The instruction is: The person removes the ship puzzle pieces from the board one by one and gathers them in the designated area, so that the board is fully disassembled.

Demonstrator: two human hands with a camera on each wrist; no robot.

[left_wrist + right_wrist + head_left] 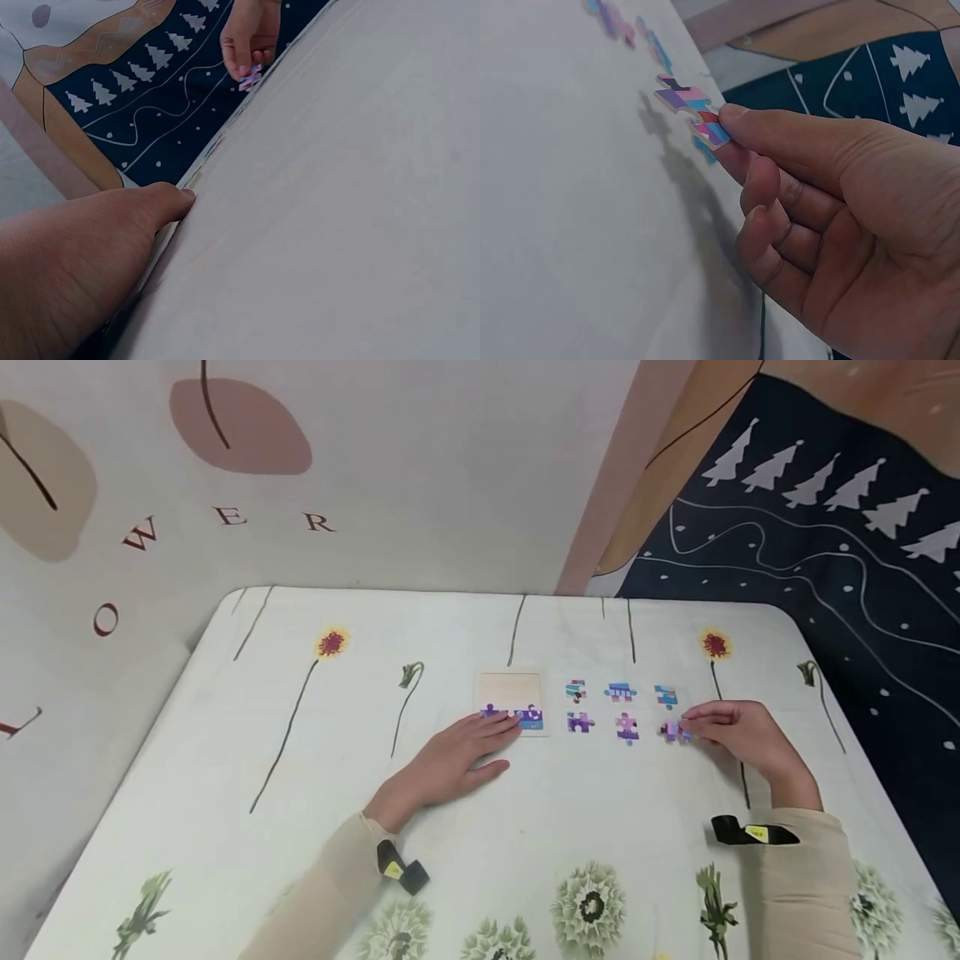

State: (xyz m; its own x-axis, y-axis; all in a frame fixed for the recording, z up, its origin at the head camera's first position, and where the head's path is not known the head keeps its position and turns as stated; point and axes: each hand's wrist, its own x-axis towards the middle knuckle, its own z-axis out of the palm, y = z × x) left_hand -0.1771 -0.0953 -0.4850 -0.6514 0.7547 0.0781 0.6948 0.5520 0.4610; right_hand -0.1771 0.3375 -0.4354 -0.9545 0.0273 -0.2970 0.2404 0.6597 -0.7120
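Note:
My left hand point(465, 760) lies flat with its fingers straight, the fingertips resting on the front part of a square wooden puzzle tray point(510, 687). A row of joined purple and blue pieces point(531, 721) fills the tray's near edge, partly hidden by those fingers. In the left wrist view only the hand's thumb side shows, beside the white tabletop. To the right, my right hand point(738, 735) pinches a jigsaw piece point(694, 109) between thumb and index finger. Pink, purple and blue, the piece is held above the table, its shadow falling on the cloth.
Several loose jigsaw pieces lie in two rows right of the tray, among them a blue one point(620, 692) and a purple one point(580, 722). The table point(450, 860) has a flower-printed white cover. Printed hangings point(450, 485) stand behind and at the right.

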